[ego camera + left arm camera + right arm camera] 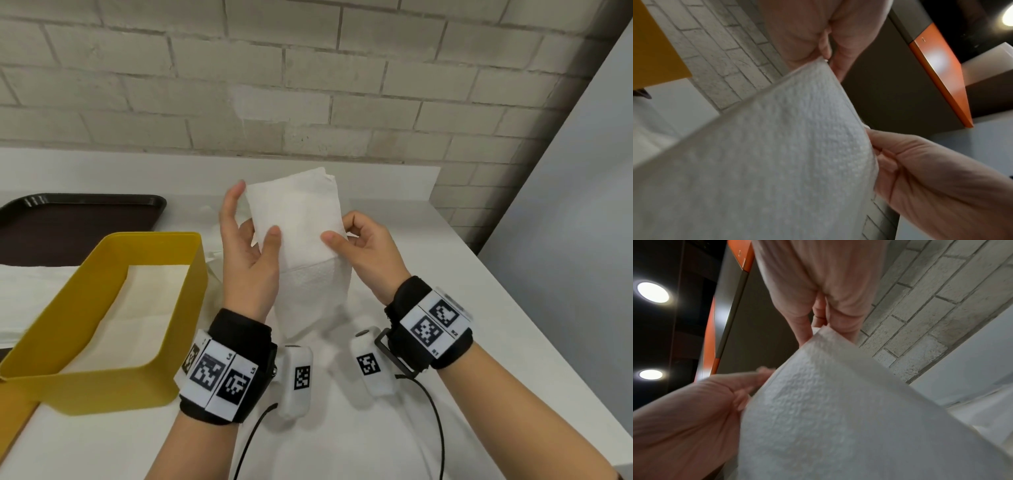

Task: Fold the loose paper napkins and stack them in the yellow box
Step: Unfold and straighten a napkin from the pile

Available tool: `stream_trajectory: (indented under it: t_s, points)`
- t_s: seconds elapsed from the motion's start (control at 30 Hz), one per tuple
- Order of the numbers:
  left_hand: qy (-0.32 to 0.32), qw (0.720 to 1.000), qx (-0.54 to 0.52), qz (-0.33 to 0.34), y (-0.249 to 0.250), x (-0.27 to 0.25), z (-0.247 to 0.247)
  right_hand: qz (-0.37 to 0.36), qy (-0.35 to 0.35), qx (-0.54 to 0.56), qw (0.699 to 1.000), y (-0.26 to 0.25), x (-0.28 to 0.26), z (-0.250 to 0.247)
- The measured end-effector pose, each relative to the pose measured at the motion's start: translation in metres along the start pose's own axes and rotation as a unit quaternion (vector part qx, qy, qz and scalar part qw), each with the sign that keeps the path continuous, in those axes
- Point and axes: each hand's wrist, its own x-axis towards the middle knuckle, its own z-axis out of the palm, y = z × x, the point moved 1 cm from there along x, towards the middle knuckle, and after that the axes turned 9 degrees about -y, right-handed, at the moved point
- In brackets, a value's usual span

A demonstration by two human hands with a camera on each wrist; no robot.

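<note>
A white paper napkin is held up above the counter, its top part folded over toward me. My left hand pinches its left edge, thumb on the front and fingers behind. My right hand pinches its right edge the same way. The napkin's lower part hangs down to the counter. In the left wrist view the napkin fills the frame, with the left hand at its upper corner. In the right wrist view the right hand holds the napkin at its upper corner. The yellow box stands at the left with napkins lying flat inside.
A dark brown tray lies behind the box. More loose white napkins lie left of the box and behind my hands. A brick wall backs the white counter, whose right edge runs diagonally.
</note>
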Motion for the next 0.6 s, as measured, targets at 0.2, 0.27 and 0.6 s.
stream_trajectory:
  t_s: [0.2,0.27,0.6]
  points:
    - [-0.024,0.978,0.207,0.021,-0.006,-0.002,-0.011,0.053,-0.026,-0.092,0.994,0.001,0.015,-0.027]
    - [0.004,0.981,0.193,-0.015,-0.01,-0.002,-0.015,0.105,0.002,-0.161,0.981,0.011,0.027,-0.05]
    - [0.017,0.985,0.159,-0.069,-0.017,0.007,-0.017,0.398,-0.125,-0.421,0.806,0.085,0.058,-0.085]
